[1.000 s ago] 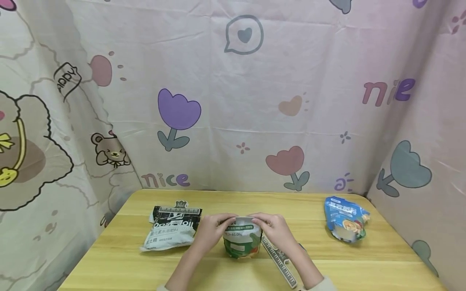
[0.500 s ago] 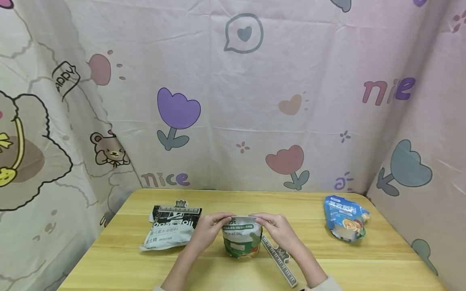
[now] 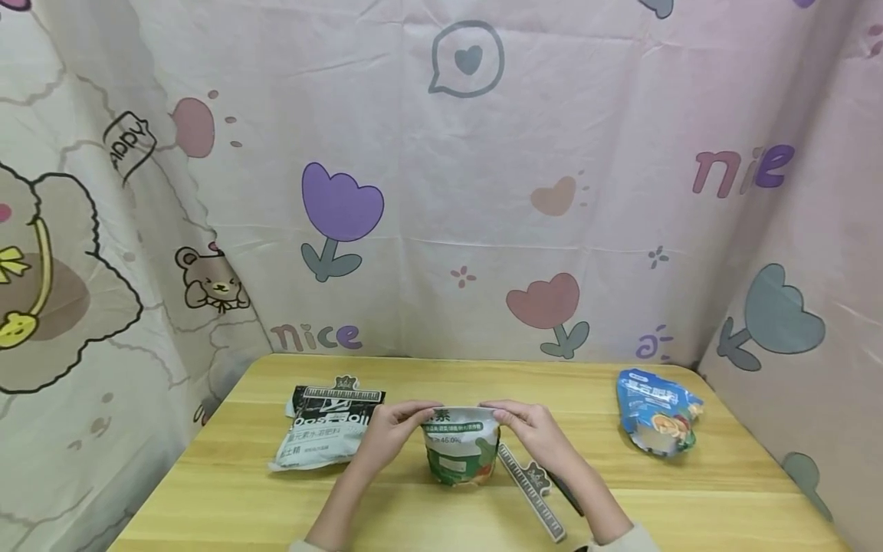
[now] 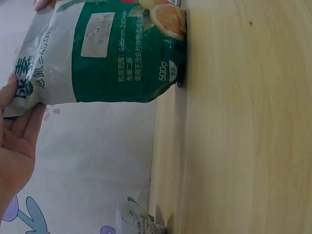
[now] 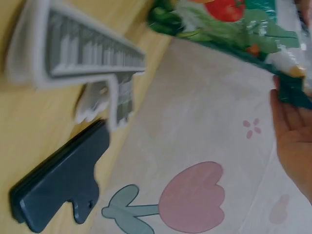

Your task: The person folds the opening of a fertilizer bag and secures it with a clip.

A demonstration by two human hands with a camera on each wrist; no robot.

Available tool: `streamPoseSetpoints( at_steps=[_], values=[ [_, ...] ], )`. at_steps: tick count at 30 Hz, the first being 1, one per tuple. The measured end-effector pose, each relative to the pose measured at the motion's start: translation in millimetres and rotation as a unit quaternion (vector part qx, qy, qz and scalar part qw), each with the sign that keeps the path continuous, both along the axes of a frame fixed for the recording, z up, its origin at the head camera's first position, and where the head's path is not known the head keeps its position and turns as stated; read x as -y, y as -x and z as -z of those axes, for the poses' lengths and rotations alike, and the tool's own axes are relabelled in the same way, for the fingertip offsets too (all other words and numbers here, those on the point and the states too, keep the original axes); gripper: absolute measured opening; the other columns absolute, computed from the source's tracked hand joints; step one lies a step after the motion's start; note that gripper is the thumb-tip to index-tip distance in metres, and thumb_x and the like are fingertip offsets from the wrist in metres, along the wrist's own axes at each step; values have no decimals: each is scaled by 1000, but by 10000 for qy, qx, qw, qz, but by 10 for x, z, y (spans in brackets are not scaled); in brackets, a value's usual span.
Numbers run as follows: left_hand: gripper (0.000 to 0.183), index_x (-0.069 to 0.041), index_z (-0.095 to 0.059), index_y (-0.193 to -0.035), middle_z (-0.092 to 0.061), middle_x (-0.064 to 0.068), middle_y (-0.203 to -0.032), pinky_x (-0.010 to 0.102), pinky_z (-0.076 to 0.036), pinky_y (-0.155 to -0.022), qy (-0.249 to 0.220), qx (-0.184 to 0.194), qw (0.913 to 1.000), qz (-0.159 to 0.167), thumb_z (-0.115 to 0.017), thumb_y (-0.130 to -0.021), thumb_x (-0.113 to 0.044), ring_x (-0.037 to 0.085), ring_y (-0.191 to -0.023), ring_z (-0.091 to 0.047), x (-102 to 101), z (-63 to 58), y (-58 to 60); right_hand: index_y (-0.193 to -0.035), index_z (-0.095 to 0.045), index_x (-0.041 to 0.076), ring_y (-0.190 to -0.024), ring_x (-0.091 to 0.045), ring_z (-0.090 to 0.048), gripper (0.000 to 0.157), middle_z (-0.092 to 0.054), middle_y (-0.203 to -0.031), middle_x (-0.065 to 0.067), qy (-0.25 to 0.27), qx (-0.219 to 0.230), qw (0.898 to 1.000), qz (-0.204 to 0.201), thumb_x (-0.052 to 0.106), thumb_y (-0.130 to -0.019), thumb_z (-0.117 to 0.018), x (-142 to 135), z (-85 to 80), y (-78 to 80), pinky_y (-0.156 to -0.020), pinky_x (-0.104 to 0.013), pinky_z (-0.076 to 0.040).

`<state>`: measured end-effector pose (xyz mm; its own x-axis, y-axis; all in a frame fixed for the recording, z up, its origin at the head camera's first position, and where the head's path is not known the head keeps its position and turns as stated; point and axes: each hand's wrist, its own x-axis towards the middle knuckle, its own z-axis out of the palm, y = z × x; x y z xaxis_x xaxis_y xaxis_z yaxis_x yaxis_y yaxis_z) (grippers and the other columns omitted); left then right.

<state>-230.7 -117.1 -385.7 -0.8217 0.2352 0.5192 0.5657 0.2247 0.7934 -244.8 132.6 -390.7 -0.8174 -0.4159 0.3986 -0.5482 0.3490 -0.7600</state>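
A green-and-white fertilizer bag (image 3: 458, 452) stands upright on the table, its printed front toward me. My left hand (image 3: 392, 435) pinches the left end of its top edge between thumb and fingers, and my right hand (image 3: 534, 435) pinches the right end. In the left wrist view the bag (image 4: 117, 53) shows a 500g mark, with the left hand (image 4: 19, 141) at its upper corner. A white bag clip with a piano-key pattern (image 3: 531, 491) lies just right of the bag. Beside that clip is a black bag clip (image 5: 61, 178), partly hidden by my right forearm in the head view.
On the left lies a black-and-white bag (image 3: 320, 445) with a piano-key clip (image 3: 341, 392) across its top. A blue bag (image 3: 655, 414) sits at the far right of the wooden table (image 3: 228, 491). A printed curtain (image 3: 441, 230) hangs behind and at both sides.
My hands have slid slightly apart along the bag's top edge, showing more of its lettering. The black clip shows more beside my right forearm. The other bags have stayed put.
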Motion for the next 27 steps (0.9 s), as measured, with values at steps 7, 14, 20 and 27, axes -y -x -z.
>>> streamPoseSetpoints(
  at_steps=[7, 14, 20, 27],
  values=[
    [14, 0, -70, -97, -68, 9, -94, 27, -50, -74, -85, 562, 9983, -165, -62, -86, -3, 12, -85, -63, -13, -41, -19, -115, -64, 14, -103, -21, -58, 28, -63, -112, -2, -241, 58, 9967, 775, 29, -95, -51, -169, -139, -84, -87, -44, -45],
    [14, 1, -69, -98, -68, 9, -94, 25, -50, -73, -122, 693, 9973, -196, -61, -86, -3, 12, -84, -62, -12, -48, -25, -121, -59, 10, -102, -26, -58, 33, -62, -113, -6, -1187, 138, 9827, 1413, 28, -94, -54, -520, -58, -66, -86, -45, -45],
    [14, 0, -69, -98, -68, 9, -95, 26, -49, -76, -184, 812, 9963, -192, -62, -86, -4, 13, -87, -62, -22, -32, -20, -113, -59, -1, -98, -34, -57, 31, -63, -106, -15, -2387, 421, 9545, 1738, 16, -87, -63, -819, 145, -103, -81, -49, -46],
    [14, 0, -69, -98, -68, 9, -95, 26, -49, -77, -245, 850, 9958, -223, -62, -86, -3, 13, -88, -62, -20, -14, -10, -91, -64, 7, -78, -26, -59, 25, -63, -88, -6, -3667, 971, 9027, 2031, 29, -81, -69, -974, 362, -118, -67, -47, -48]
  ],
)
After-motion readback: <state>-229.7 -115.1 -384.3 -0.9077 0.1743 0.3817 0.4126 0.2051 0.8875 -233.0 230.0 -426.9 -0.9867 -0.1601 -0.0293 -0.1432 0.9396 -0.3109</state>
